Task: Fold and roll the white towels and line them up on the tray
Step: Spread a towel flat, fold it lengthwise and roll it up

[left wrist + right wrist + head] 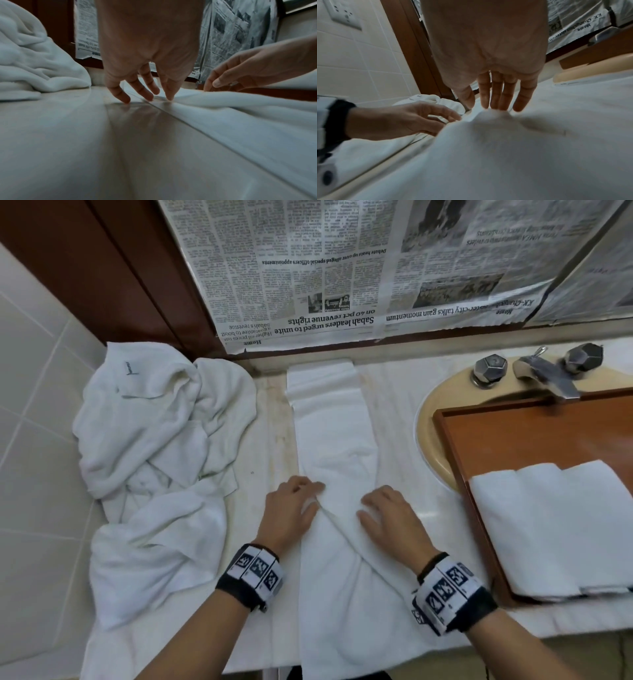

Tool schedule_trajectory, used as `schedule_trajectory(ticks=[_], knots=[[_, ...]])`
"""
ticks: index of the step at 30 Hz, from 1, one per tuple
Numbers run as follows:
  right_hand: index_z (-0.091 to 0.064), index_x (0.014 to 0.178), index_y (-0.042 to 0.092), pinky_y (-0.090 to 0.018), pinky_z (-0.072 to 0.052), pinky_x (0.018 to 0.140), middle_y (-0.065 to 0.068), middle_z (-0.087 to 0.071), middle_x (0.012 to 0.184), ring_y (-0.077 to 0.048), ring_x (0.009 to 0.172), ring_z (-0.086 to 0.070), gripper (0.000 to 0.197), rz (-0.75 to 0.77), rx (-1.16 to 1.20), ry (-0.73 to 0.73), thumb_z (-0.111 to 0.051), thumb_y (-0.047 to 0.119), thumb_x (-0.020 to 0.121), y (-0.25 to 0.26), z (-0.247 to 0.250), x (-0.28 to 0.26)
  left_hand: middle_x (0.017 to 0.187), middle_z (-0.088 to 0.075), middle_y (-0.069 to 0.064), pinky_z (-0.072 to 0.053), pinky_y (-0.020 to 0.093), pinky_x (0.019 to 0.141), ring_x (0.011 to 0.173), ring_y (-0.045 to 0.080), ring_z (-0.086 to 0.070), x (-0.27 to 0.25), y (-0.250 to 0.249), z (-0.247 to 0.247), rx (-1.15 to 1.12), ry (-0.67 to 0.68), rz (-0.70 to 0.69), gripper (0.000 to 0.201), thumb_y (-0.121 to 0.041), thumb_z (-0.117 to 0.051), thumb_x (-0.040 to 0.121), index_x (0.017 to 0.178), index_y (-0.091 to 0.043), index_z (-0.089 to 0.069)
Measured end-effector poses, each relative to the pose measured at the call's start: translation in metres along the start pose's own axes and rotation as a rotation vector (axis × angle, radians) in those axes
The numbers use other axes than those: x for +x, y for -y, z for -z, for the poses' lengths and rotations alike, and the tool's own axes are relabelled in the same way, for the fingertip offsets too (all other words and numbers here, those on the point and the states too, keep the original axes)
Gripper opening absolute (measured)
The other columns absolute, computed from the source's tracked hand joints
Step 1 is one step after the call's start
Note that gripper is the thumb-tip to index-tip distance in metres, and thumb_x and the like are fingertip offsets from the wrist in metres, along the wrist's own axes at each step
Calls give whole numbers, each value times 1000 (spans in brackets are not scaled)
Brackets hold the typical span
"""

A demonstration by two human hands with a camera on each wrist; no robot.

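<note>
Head view: a long white towel [334, 440], folded into a narrow strip, is laid lengthwise on the marble counter [270, 419], its near end hanging over the front edge. Both hands are set on it near the middle. The left hand [291, 508] is placed at the strip's left edge with fingers spread and only lightly bent, their tips touching towel and counter, nothing being gripped. The right hand [387, 517] is laid flat on a raised fold, fingers straight and together, pressing down. A wooden tray [455, 446] is seen resting over the sink [428, 433] to the right, with folded white towels [551, 522] lined up side by side in its near part. A crumpled pile of towels [161, 446] is heaped on the counter's left end. Newspaper [342, 268] is taped across the back wall.
</note>
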State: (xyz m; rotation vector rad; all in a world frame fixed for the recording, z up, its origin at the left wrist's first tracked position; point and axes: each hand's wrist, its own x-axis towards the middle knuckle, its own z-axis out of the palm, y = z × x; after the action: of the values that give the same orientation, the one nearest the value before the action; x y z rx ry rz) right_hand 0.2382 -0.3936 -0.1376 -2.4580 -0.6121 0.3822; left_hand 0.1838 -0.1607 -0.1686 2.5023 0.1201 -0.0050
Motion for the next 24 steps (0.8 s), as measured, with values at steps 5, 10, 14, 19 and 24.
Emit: schedule_trajectory(ticks=[5,10,14,19,24], knots=[[-56,115,21,-34,-44,83,4,-51,112,-17,103,-51,42,-106,-131,123,-58,54,90,18,-9,-30,110,-56,-8,-41,39,84,99,20,-54,-1,-11,-7,28,-49,52,14,-29,-65,93,103,-34,-73],[-58,97,16,-32,-41,67,2,-59,96,-23,90,-59,23,-143,-145,212,-54,38,95,31,-5,-36,115,-55,-10,-49,41,88,101,14,-57,-5,-16,6,-101,-25,62,9,-25,-67,92,97,-28,-74],[-55,87,16,-35,-45,66,0,-60,79,-23,77,-56,22,-134,-6,184,-57,37,95,47,0,-46,116,-54,-10,-48,33,89,97,13,-60,-17,-16,16,-156,-65,78,12,-21,-66,92,98,-26,-75],[-60,98,13,-34,-44,70,-5,-63,88,-24,86,-56,21,-61,64,216,-57,33,95,90,-18,-60,110,-56,-5,-50,37,92,96,17,-62,-30,-7,14,-161,-81,100,15,-15,-65,92,98,-22,-76],[-54,107,5,-33,-39,67,-14,-58,99,-29,82,-54,22,-66,-38,323,-48,25,99,106,-56,-74,101,-62,1,-50,37,92,94,19,-61,-41,-1,14,-121,-100,141,19,-6,-64,90,99,-18,-76]])
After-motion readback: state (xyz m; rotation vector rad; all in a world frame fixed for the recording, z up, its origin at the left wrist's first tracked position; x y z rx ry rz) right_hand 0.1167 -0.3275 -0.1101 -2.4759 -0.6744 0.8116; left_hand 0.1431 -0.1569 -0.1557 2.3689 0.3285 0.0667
